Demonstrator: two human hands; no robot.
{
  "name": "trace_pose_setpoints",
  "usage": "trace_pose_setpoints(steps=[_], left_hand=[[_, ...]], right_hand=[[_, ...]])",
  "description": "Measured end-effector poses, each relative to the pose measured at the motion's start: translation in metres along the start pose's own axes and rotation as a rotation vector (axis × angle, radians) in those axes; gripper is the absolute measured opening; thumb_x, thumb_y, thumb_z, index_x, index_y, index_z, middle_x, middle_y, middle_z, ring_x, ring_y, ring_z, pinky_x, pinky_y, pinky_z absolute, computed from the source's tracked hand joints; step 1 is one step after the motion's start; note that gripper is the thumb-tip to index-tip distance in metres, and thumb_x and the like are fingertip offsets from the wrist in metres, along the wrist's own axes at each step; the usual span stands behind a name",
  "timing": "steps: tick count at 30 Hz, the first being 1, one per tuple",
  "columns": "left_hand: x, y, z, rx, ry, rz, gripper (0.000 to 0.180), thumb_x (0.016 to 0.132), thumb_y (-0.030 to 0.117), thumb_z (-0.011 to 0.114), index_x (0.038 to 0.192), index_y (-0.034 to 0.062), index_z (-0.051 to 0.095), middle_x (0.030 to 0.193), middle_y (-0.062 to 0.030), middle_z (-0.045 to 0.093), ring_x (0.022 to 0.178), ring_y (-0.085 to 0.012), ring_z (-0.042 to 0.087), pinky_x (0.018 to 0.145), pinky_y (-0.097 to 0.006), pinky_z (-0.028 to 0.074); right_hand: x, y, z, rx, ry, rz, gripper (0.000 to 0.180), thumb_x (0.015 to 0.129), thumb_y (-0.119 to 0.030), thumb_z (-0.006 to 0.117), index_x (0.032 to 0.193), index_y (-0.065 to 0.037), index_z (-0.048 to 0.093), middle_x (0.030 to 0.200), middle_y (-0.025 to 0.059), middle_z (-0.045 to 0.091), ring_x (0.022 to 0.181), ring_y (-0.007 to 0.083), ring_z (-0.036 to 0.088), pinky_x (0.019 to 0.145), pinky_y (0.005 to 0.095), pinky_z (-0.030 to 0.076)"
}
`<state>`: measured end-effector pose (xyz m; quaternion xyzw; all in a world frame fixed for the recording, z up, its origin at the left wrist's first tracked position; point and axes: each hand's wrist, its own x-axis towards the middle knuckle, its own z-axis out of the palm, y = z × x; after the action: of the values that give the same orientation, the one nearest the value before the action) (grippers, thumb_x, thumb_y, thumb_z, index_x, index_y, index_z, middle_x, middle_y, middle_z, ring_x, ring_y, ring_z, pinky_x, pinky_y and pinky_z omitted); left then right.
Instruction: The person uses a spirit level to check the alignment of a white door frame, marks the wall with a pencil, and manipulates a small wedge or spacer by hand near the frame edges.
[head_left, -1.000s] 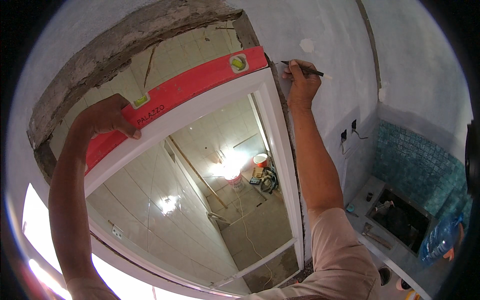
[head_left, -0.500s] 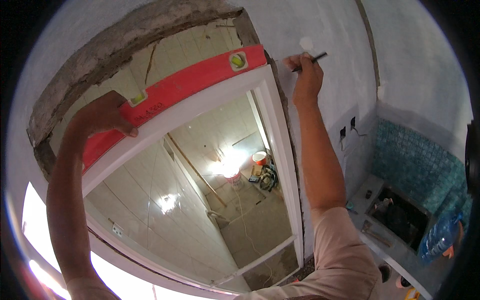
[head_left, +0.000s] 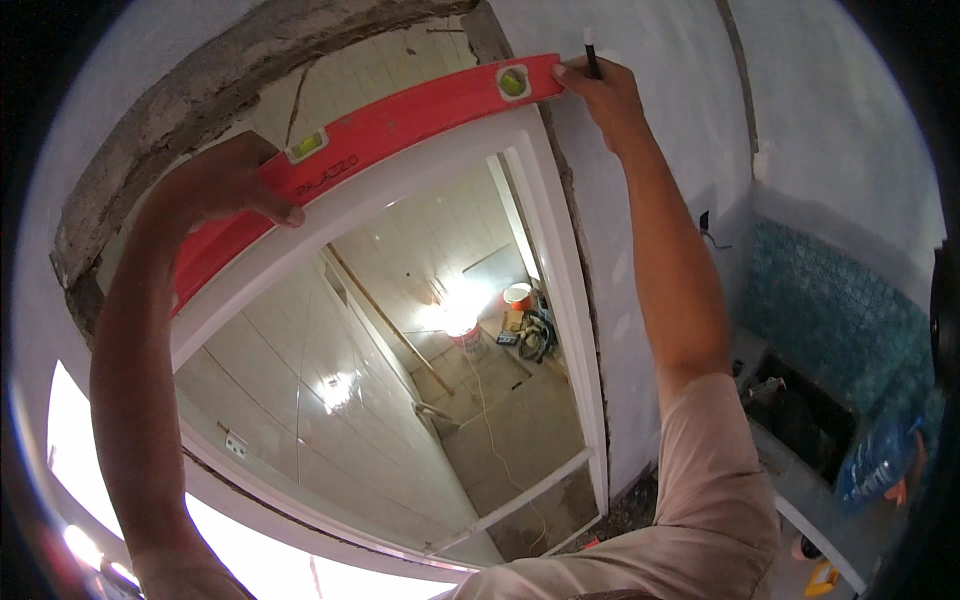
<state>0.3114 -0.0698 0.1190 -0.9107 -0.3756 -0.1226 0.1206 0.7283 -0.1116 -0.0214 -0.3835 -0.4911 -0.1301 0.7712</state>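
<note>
A long red spirit level [head_left: 420,112] slants along the head of a white door frame [head_left: 562,250], its two vial windows showing yellow-green. My left hand [head_left: 225,180] is closed round its left part, thumb over the front face. At the level's right end is my right hand [head_left: 612,98], its thumb and fingers touching that end. A slim black marker or pencil [head_left: 592,62] sticks up from between the right fingers, its tip pale. Part of the level's far left lies behind my left hand and wrist.
Rough broken masonry [head_left: 150,130] edges the opening above the frame. Through it show a tiled room, a bright lamp [head_left: 462,318], an orange-and-white bucket [head_left: 517,294] and a cable. At right are a dark sink [head_left: 800,420], blue-green tiles [head_left: 800,290] and a blue plastic bottle [head_left: 875,460].
My right hand has moved from the wall up and left to the level's end, and the marker now points upward. The level has shifted right and up in view with my left hand.
</note>
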Motion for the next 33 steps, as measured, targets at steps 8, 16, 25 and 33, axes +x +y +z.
trace_pose_setpoints(steps=[8,16,25,33], left_hand=[[0.018,-0.01,0.002,-0.05,-0.047,-0.04,0.078,0.048,0.029,0.092,0.115,-0.0012,0.068,0.106,-0.015,0.071,0.102,-0.0293,0.066,0.098,-0.039,0.047],[0.016,-0.01,0.012,-0.119,0.041,0.008,0.067,0.053,0.021,0.088,0.114,-0.0005,0.071,0.103,-0.0153,0.072,0.101,-0.0282,0.066,0.097,-0.04,0.046],[0.024,-0.024,0.016,-0.127,0.106,-0.006,0.08,0.052,0.021,0.09,0.123,-0.0042,0.063,0.114,-0.0189,0.068,0.107,-0.0309,0.063,0.1,-0.039,0.043],[0.026,-0.02,0.015,-0.164,0.01,-0.056,0.086,0.052,0.022,0.089,0.128,-0.0038,0.059,0.107,-0.0181,0.07,0.103,-0.0294,0.066,0.1,-0.04,0.046]], right_hand=[[0.004,0.006,0.007,0.0,0.025,0.044,0.033,0.084,-0.034,0.079,0.096,-0.003,0.076,0.081,0.0031,0.068,0.076,0.0153,0.059,0.074,0.0334,0.046],[0.016,0.015,0.008,0.202,-0.039,0.053,0.023,0.088,-0.029,0.076,0.086,-0.007,0.071,0.078,-0.0003,0.067,0.07,0.0116,0.059,0.067,0.0297,0.047],[0.012,0.014,0.009,0.169,-0.028,0.082,0.015,0.089,-0.022,0.074,0.081,-0.01,0.069,0.076,-0.0007,0.066,0.068,0.0108,0.057,0.064,0.0289,0.047],[0.018,0.021,0.009,0.315,-0.087,0.039,0.014,0.088,-0.02,0.075,0.081,-0.011,0.067,0.078,-0.0005,0.066,0.069,0.0114,0.058,0.068,0.0286,0.047]])
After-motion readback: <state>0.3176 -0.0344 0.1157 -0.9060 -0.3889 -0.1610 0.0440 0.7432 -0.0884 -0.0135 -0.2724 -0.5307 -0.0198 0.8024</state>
